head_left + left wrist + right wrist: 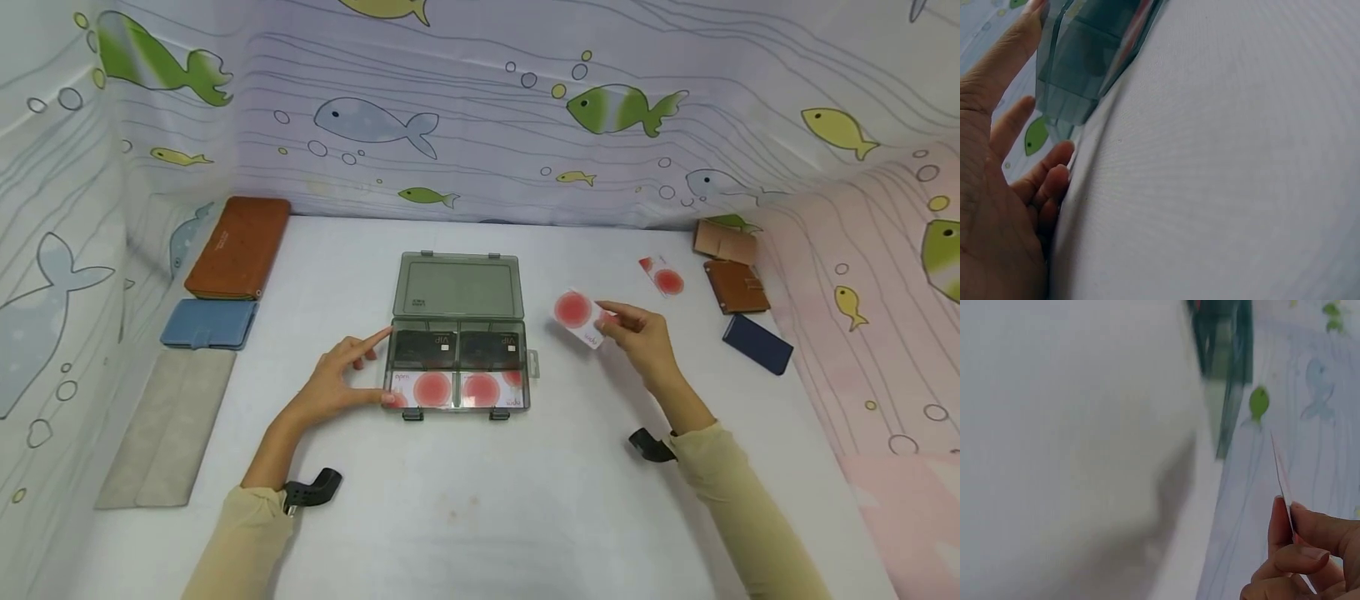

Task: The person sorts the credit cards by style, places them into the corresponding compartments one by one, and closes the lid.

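Note:
In the head view, a white card with a red circle is pinched between the thumb and fingers of my right hand, raised over the table right of the box. The right wrist view shows that card edge-on. A grey-green see-through plastic box lies with its lid tipped back. Black VIP cards fill its two back compartments, and red-and-white cards its two front ones. My left hand spreads thumb and forefinger along the box's left side, fingertips right at the wall.
At the left lie a brown wallet, a blue wallet and a grey folded case. Another red-and-white card is at the back right, near a tan holder, a brown wallet and a navy wallet.

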`<state>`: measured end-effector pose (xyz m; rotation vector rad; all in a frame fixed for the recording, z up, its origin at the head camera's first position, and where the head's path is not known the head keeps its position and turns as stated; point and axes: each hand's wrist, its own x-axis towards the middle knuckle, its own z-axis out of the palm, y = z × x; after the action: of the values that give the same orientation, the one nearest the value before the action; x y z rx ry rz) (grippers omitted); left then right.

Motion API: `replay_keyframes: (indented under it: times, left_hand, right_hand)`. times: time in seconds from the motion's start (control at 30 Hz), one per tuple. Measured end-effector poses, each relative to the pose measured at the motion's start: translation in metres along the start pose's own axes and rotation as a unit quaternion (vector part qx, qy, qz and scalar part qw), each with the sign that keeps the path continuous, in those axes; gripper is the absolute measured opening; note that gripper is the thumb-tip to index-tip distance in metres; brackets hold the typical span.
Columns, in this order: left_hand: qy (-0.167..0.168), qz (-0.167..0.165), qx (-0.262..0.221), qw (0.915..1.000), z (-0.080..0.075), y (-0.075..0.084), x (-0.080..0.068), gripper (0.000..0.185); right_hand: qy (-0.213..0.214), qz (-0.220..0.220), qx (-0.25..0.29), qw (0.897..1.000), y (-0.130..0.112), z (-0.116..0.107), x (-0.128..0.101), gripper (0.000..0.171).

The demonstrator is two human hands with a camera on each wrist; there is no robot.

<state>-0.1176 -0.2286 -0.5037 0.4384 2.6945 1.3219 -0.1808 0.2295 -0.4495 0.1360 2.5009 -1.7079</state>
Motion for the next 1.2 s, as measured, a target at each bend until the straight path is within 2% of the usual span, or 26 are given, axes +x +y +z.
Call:
replay_keyframes:
  times: [0.13, 0.47, 0.63, 0.77, 0.9, 1.03, 1.13, 1.2]
  left_hand:
    - [0.001, 0.001, -0.004, 1.0, 0.001, -0.001, 0.0, 0.097]
    - [0.004, 0.005, -0.012, 0.9999, 0.001, 0.0, 0.001, 0.097]
    - [0.002, 0.003, -0.01, 0.9999, 0.001, 0.0, 0.001, 0.097]
    - [0.002, 0.002, -0.01, 0.9999, 0.002, -0.001, 0.001, 0.097]
    - [0.003, 0.007, -0.01, 0.9999, 0.001, 0.0, 0.001, 0.098]
    - [0.004, 0.011, -0.007, 0.9999, 0.002, 0.0, 0.002, 0.097]
    - [0.006, 0.012, 0.0, 0.9999, 0.002, -0.001, 0.001, 0.098]
    - [0.008, 0.01, 0.006, 0.9999, 0.002, -0.002, 0.001, 0.098]
  right_hand:
    - [-0.052, -0.007, 0.017, 0.998, -0.009, 0.021, -0.017, 0.037]
    - [-0.169, -0.04, -0.004, 0.985, -0.018, 0.07, -0.039, 0.033]
    - [-0.203, -0.084, -0.06, 0.974, -0.016, 0.084, -0.043, 0.03]
    - [-0.22, -0.133, -0.133, 0.957, -0.017, 0.09, -0.044, 0.028]
    - [-0.222, -0.156, -0.187, 0.944, -0.019, 0.093, -0.046, 0.029]
    - [-0.184, -0.189, -0.222, 0.939, -0.026, 0.088, -0.052, 0.032]
    - [-0.141, -0.213, -0.225, 0.94, -0.031, 0.078, -0.053, 0.033]
    - [-0.118, -0.21, -0.207, 0.948, -0.031, 0.068, -0.047, 0.032]
